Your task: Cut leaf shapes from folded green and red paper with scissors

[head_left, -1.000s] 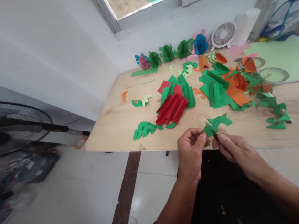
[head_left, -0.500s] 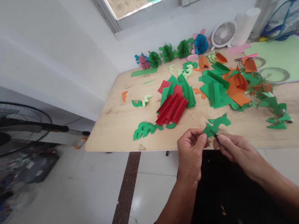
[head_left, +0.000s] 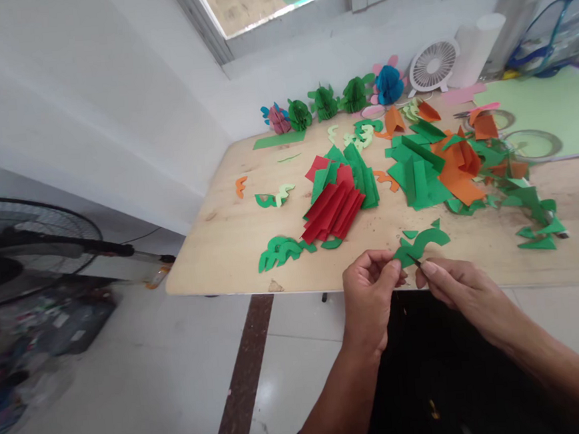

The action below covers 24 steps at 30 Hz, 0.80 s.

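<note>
The wooden table takes up the widest stretch of my view, its near edge running just under both hands. On it, beyond the work, sits a heap of green folded paper, with a stack of red folded paper to its left. Next down in size come the hands. The left hand has thumb and forefinger pressed together, pinching the near-left end of a wavy green piece. The right hand, close by on the right, has its fingers closed round a dark-tipped tool; I take it for small scissors, but the grip hides the handles, so I can't tell how far the blades are parted. The relation I'd steer by: the wavy piece lies to the far right of the left fingertips, its long axis slanting from near left to far right, and the tool's tip overlaps it from the near right, close to the pinched end. The left hand is the nearer, being on the paper itself; the right seems to reach it only through that tip. Smallest of all, a green scrap lies just beyond the piece.
</note>
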{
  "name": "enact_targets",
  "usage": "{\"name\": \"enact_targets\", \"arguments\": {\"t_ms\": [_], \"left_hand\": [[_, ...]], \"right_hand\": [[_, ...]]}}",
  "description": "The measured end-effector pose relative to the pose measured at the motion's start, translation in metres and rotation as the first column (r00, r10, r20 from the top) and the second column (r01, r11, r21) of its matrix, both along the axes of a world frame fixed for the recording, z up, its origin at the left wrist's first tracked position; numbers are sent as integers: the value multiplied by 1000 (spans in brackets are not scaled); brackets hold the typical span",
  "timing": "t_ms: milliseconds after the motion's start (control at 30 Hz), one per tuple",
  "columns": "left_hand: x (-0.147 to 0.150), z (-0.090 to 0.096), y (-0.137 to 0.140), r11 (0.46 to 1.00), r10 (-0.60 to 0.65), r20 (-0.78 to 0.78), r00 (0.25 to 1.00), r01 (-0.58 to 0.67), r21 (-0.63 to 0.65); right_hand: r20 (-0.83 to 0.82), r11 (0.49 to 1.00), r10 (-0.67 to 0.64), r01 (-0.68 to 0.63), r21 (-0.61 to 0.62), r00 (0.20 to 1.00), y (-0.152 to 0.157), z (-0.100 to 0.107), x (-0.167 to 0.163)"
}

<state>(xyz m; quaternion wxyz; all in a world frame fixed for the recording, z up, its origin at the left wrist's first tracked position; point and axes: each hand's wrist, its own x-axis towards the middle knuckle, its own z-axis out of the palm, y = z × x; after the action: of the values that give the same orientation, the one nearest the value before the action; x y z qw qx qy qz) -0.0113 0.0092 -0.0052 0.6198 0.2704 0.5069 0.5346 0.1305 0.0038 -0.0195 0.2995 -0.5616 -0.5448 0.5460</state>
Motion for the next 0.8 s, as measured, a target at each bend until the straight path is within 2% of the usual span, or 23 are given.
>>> {"name": "enact_targets", "arguments": {"t_ms": [233,433,533,667,800], "left_hand": [[-9,3,9,991,-126,-71,989,129,27],[-23,7,18,948,-247,-326,912,297,112],[-27,7,21,930,-289,-374,882,351,110],[-24,2,22,959,-243,-249,938,271,82],[-13,-5,18,997,-62,-51,997,64,40]], "right_hand": [[92,998,4,-10,63,996,3,4,3],[152,994,28,-43,99,988,7,5,6],[157,992,39,-56,110,987,8,4,8],[149,993,44,-60,105,988,9,2,7],[87,998,6,-12,65,996,7,0,4]]}}
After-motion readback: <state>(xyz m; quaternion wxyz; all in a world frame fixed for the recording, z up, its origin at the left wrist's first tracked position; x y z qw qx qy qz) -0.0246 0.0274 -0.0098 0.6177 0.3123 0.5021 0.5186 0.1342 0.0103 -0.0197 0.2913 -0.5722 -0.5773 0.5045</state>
